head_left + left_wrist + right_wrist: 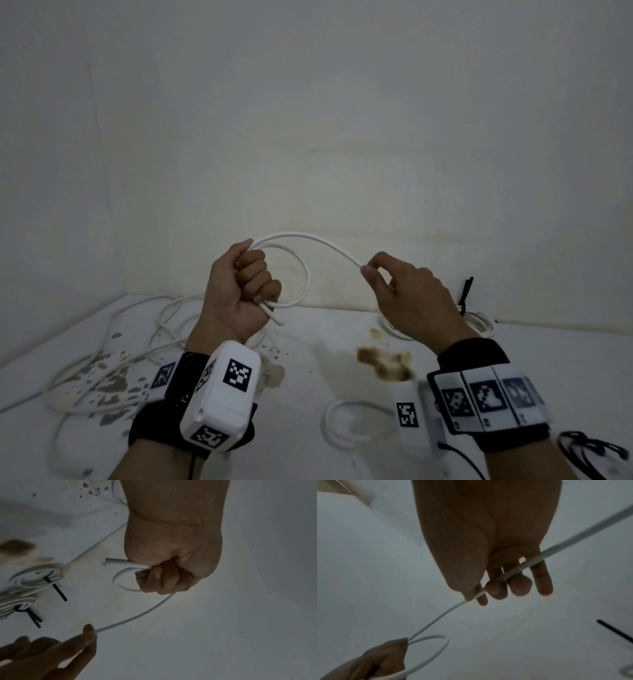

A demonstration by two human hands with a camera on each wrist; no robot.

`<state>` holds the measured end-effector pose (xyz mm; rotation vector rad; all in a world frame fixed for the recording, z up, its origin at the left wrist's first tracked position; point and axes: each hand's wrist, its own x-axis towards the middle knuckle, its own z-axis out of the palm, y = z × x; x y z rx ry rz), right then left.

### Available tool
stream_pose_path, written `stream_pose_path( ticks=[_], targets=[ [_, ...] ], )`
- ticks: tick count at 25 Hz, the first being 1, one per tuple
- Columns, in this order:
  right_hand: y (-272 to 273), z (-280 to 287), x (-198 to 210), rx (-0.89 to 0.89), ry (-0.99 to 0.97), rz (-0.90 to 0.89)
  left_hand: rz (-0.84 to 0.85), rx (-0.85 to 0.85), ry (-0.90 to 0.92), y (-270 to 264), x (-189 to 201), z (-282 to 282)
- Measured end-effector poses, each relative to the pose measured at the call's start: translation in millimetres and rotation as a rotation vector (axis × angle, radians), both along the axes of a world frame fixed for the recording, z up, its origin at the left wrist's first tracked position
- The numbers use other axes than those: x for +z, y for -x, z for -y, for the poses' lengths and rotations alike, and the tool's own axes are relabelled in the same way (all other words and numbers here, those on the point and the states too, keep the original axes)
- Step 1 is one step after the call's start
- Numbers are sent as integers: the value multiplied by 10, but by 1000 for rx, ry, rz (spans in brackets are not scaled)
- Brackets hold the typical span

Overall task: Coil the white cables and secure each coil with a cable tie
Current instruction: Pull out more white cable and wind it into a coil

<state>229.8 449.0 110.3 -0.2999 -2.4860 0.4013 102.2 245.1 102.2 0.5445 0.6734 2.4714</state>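
Head view shows the left hand [239, 291] fisted round the cable [305, 274], raised as one springy-looking loop above the table [565, 359], the right hand [407, 294] pinching its light, smooth run, best gripped at the crossing.

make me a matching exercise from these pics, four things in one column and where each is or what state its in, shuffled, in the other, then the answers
Things:
1. left hand
2. right hand
3. tied coil
4. loose cables

States or places:
A. lying uncoiled on the table's left side
B. pinching the cable's straight run between thumb and fingertip
C. fist closed round a loop of the cable, a cut end sticking out below
D. lying on the table, bound with a black cable tie

Pairs: 1-C, 2-B, 3-D, 4-A
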Motion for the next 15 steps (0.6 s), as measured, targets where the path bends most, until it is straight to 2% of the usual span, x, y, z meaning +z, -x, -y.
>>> stream_pose_path(
  ticks=[3, 5, 7, 10, 11, 12, 15],
  targets=[
    [74, 242, -85, -92, -11, -109, -9, -13, -26, -57, 30, -12],
    [119, 383, -160, -99, -58, -84, -19, -8, -34, -94, 43, -28],
    [129, 467, -200, 14, -112, 89, 16, 24, -95, -93, 36, -54],
    [37, 618, -131, 238, -149, 609, 131, 127, -215, -38, 4, -83],
    [4, 657, -91, 259, -147, 696, 141, 175, -194, -24, -5, -96],
    [-18, 679, -61, 255, -162, 691, 138, 224, -150, -13, -12, -114],
    [-72, 707, 23, 186, -256, 472, 120, 303, -50, -6, -31, -169]
  ],
)
